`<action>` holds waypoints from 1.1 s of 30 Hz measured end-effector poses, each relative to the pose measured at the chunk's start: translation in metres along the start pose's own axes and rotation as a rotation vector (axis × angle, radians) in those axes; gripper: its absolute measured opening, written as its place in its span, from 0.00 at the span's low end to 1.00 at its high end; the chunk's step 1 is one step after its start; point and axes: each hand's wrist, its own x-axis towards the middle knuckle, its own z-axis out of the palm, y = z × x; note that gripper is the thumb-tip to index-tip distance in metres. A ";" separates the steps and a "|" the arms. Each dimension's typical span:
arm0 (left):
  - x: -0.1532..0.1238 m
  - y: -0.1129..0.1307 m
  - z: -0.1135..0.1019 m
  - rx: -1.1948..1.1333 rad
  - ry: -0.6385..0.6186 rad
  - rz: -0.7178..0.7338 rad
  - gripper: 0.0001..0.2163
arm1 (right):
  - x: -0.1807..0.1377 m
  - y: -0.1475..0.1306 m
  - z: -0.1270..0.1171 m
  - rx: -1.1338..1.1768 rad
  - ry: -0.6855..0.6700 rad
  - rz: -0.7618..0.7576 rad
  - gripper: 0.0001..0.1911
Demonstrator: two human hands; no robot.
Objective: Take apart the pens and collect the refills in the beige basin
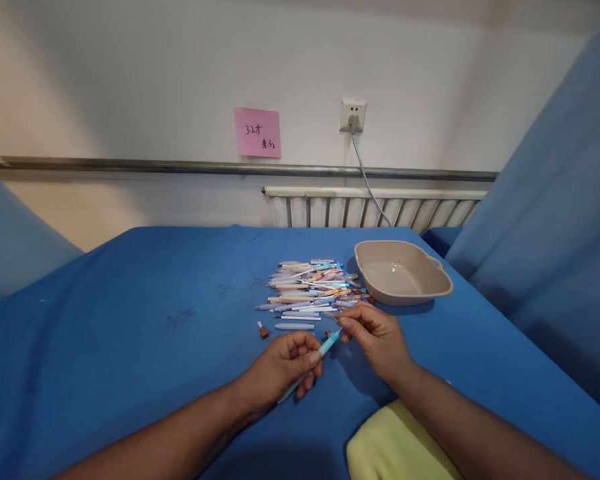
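My left hand is closed around a light-blue pen, its tip pointing up and to the right. At that tip the fingers of my right hand are pinched together; what they hold, if anything, is too small to make out. Just beyond both hands lies a pile of pens and pen parts, in pale blue, white, orange and brown. A pale blue pen barrel rests at the pile's near edge. Left of it is a small brown piece with a white end.
A beige plastic basin stands right of the pile. Yellow cloth lies under my right forearm. Blue cloth covers the table. Behind are a radiator, a metal rail and a plugged-in cord. A blue curtain hangs at right.
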 end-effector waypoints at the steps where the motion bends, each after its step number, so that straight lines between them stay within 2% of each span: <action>1: 0.000 0.000 0.000 0.010 0.005 -0.001 0.13 | 0.000 0.000 0.000 -0.005 -0.004 0.001 0.07; 14: -0.002 0.003 0.005 0.067 0.018 -0.007 0.13 | 0.000 -0.004 0.003 0.040 -0.019 0.124 0.11; 21: 0.001 0.001 0.004 0.031 -0.051 -0.041 0.15 | -0.004 -0.004 0.001 0.052 -0.054 0.148 0.18; 23: 0.002 0.001 0.003 0.025 -0.063 -0.055 0.15 | -0.004 -0.003 0.001 0.126 -0.053 0.165 0.24; 26: 0.002 0.003 0.002 0.034 -0.052 -0.055 0.16 | 0.000 0.004 0.000 0.296 0.035 0.263 0.31; 30: 0.006 0.027 0.001 0.125 -0.005 -0.001 0.15 | 0.012 0.016 0.003 0.340 0.140 0.425 0.35; 31: 0.009 0.039 0.003 0.159 -0.002 0.031 0.14 | 0.015 0.019 0.004 0.306 0.137 0.443 0.35; 33: 0.021 0.068 0.010 0.217 -0.027 0.109 0.13 | 0.017 0.023 0.008 0.225 0.035 0.464 0.36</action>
